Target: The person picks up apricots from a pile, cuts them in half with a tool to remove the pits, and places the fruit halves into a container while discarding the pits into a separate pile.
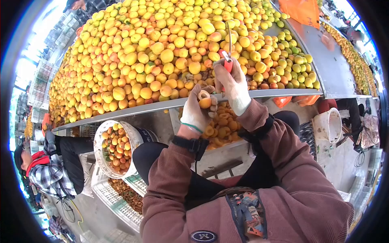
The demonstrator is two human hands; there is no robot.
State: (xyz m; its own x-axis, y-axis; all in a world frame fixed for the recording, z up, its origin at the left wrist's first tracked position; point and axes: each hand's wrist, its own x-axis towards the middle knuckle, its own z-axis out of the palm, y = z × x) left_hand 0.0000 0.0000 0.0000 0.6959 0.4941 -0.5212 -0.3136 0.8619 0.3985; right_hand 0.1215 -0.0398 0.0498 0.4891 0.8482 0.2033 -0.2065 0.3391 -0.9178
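The left hand (199, 106) is closed around an orange fruit (205, 103), apparently cut, at the worktop's (162, 106) near edge; the right hand (231, 79) grips a red-handled knife (228, 64).

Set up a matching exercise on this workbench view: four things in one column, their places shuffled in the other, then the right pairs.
Things:
1. Red-handled knife
2. Cut apricot
3. White bucket holding apricots
4. Orange bag with lettering

Places:
A. Left of the person's left knee
B. In the right hand
C. At the upper right, by the edge of the apricot pile
D. In the left hand

Pairs: 1-B; 2-D; 3-A; 4-C
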